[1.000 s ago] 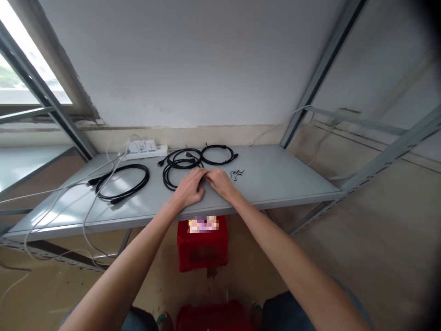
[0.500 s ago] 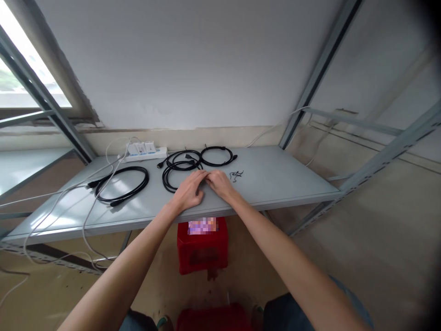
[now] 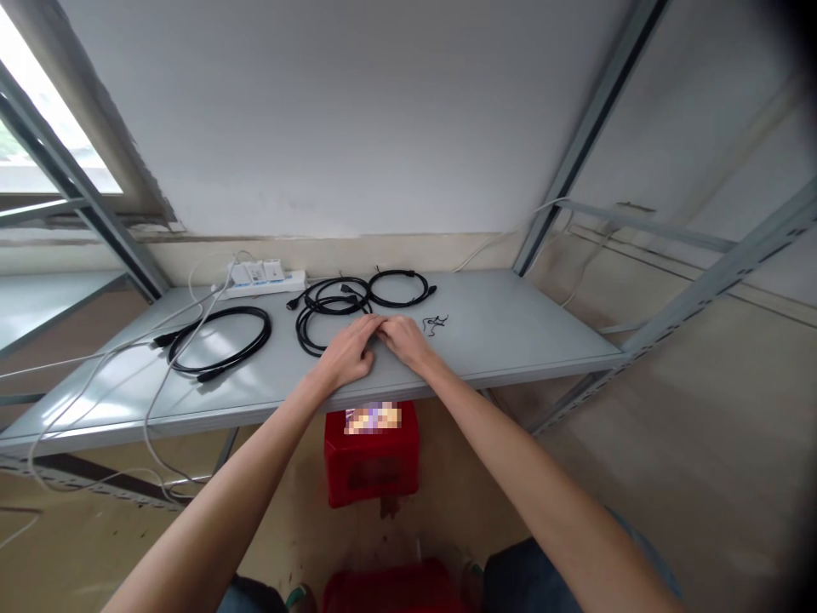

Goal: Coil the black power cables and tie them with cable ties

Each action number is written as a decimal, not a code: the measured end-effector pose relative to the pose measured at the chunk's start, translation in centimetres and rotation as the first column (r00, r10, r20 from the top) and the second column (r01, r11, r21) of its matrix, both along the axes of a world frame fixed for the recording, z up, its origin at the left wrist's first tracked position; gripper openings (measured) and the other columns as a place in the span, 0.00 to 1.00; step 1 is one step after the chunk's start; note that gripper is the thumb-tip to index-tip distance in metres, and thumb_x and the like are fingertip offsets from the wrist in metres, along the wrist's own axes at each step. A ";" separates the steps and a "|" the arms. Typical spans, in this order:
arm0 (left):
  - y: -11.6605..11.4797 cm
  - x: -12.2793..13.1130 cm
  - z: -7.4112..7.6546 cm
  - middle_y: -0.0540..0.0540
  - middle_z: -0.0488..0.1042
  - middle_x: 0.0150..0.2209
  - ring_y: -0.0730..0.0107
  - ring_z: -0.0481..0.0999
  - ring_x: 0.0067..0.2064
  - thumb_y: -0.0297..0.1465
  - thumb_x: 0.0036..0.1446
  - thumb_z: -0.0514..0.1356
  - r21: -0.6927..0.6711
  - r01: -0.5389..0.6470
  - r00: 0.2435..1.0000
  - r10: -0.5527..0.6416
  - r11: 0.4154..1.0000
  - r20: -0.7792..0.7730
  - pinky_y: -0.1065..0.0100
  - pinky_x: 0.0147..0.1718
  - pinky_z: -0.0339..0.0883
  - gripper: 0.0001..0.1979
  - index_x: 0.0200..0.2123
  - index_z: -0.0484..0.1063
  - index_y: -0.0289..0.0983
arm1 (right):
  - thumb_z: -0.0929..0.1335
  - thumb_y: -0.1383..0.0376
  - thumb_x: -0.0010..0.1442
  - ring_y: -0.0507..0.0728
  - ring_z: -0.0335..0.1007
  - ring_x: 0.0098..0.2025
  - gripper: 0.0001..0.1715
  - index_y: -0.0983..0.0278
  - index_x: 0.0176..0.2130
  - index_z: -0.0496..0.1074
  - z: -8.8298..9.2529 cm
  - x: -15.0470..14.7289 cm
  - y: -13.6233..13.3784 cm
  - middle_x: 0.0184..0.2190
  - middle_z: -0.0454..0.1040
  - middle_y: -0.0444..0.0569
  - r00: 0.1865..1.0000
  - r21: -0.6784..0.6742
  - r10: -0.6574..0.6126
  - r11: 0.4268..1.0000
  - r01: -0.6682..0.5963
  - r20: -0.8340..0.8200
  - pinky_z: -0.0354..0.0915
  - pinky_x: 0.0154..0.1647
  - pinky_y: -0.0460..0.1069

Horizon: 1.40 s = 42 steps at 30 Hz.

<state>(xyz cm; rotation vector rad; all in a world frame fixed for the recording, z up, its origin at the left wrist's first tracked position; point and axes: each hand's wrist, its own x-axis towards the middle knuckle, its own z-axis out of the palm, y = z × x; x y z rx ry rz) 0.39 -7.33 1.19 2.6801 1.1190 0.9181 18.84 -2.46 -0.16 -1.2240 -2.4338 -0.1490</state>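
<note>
My left hand and my right hand meet near the shelf's front edge, fingertips together over the right side of a coiled black cable. The fingers of both are closed, and what they pinch is hidden. Behind them lies another black coil, overlapping the first, and a third black coil sits to its right. Several short black ties lie right of my right hand. A larger black cable coil rests at the left.
A white power strip with plugs stands at the back left. White cords hang over the shelf's front left. Metal posts frame the grey shelf. A red stool is below.
The view has shifted slightly, so the shelf and the things on it appear a little farther left. My hands keep nearly the same pose, still together at the cable coil.
</note>
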 end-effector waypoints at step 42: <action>-0.3 0.3 0.0 0.41 0.72 0.57 0.57 0.72 0.59 0.19 0.51 0.51 0.026 -0.073 0.997 0.072 0.997 0.036 0.57 0.58 0.70 0.32 0.61 0.66 0.39 | 0.65 0.70 0.71 0.58 0.79 0.43 0.14 0.67 0.44 0.82 -0.4 -0.2 0.3 0.41 0.83 0.57 0.999 0.008 0.044 0.999 -0.045 0.020 0.65 0.45 0.48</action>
